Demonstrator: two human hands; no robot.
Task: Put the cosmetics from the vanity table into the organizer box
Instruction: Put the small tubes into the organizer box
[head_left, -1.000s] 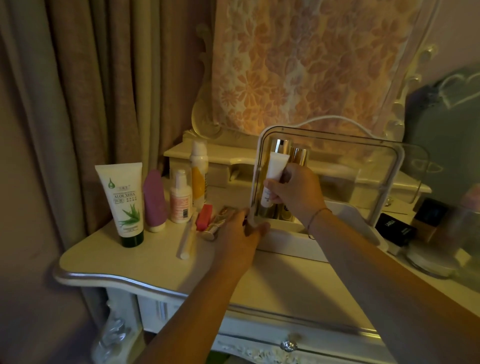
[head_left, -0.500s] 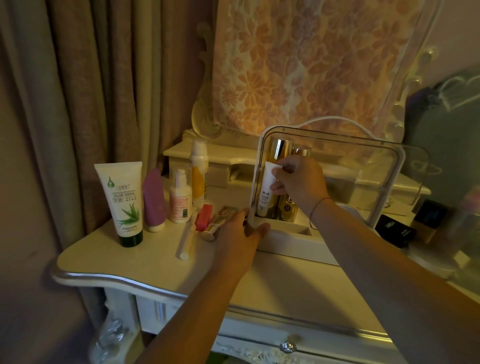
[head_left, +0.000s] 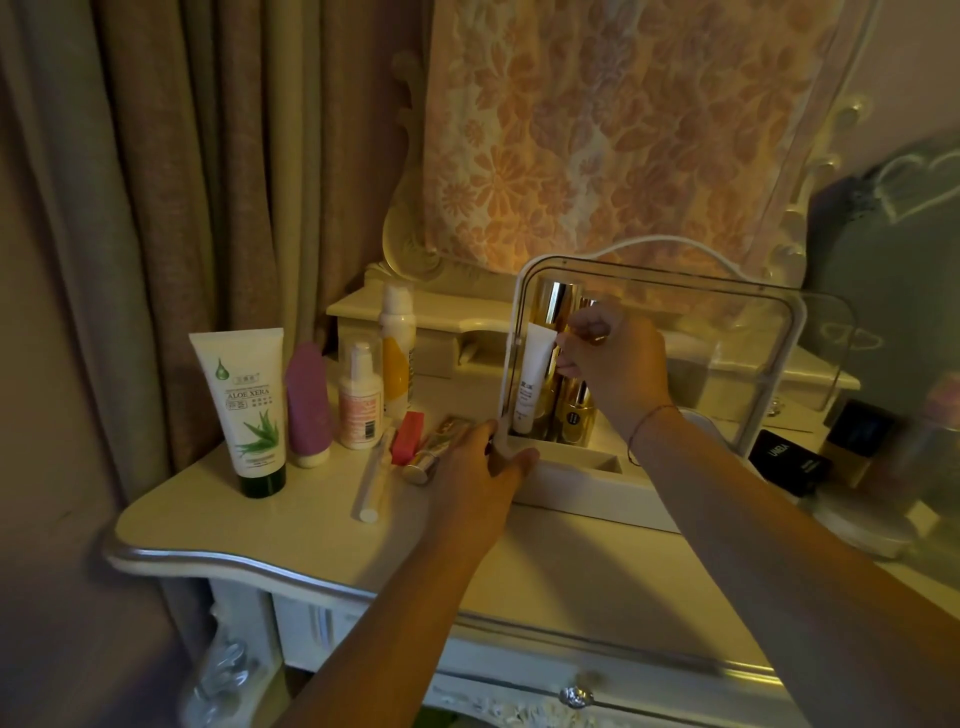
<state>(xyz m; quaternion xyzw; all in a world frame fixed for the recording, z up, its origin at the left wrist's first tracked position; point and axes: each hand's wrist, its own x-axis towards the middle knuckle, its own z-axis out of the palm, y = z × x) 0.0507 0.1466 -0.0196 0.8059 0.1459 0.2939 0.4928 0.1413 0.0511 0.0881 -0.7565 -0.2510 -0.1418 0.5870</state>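
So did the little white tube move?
Yes. The white tube went down into the organizer box, judged against its white frame, and stands beside the gold bottles.

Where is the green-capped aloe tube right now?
In the head view, the aloe tube stands cap-down at the left end of the vanity table, just left of the purple tube.

The cream, silver-edged table (head_left: 260, 525) carries a row at its left. An aloe tube (head_left: 249, 410) stands on its dark cap with a purple tube (head_left: 309, 405) just beside it. Next come a pump bottle (head_left: 360, 400) and, behind that, a white-and-yellow bottle (head_left: 397, 358). In front, close together, lie a white stick (head_left: 375, 480), a red case (head_left: 406, 439) and a gold-capped tube (head_left: 439, 447). The organizer (head_left: 571, 483) sits mid-table, its clear lid raised. To its right are a black box (head_left: 789, 462), a darker box (head_left: 857, 431) and a blurred round white thing (head_left: 862, 525).
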